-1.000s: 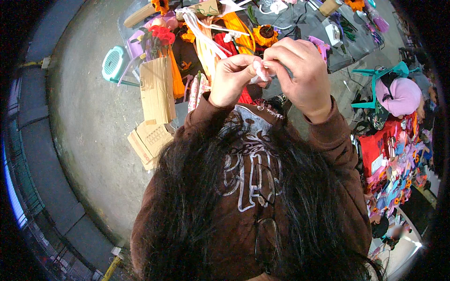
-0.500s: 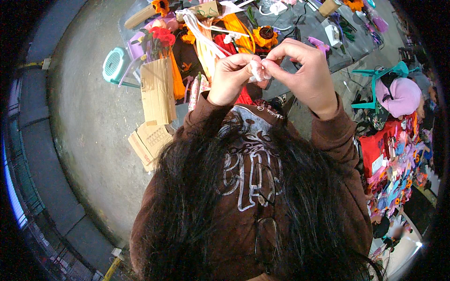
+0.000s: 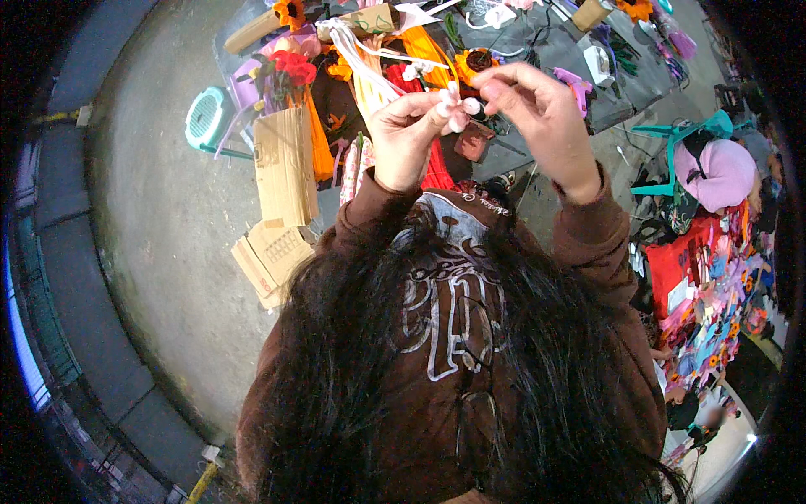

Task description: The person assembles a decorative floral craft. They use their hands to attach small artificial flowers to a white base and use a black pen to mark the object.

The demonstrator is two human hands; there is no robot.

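Observation:
A small flower with pale pink and white fuzzy petals [image 3: 456, 112] is pinched between the thumb and forefinger of my left hand [image 3: 405, 139]. Its petals spread out to the right of the fingertips. My right hand [image 3: 541, 122] hovers just right of the flower, its curled thumb and forefinger slightly parted near the petals and nothing visible between them. Beyond the hands, an orange sunflower with a dark centre [image 3: 477, 64] lies on the grey table [image 3: 550, 55]. Bundles of white [image 3: 357, 55], orange [image 3: 424, 59] and red [image 3: 438, 168] fuzzy stems lie around the left hand.
Cardboard pieces [image 3: 284, 168] lie at the table's left edge near red flowers [image 3: 295, 67]. A teal stool [image 3: 207, 118] stands on the floor at left. To the right are another teal stool [image 3: 672, 155], a person in pink [image 3: 722, 172] and a red table [image 3: 672, 265].
My right hand has let go of the petals and drawn slightly away. The flower, bunched between both hands before, now shows spread petals in my left hand.

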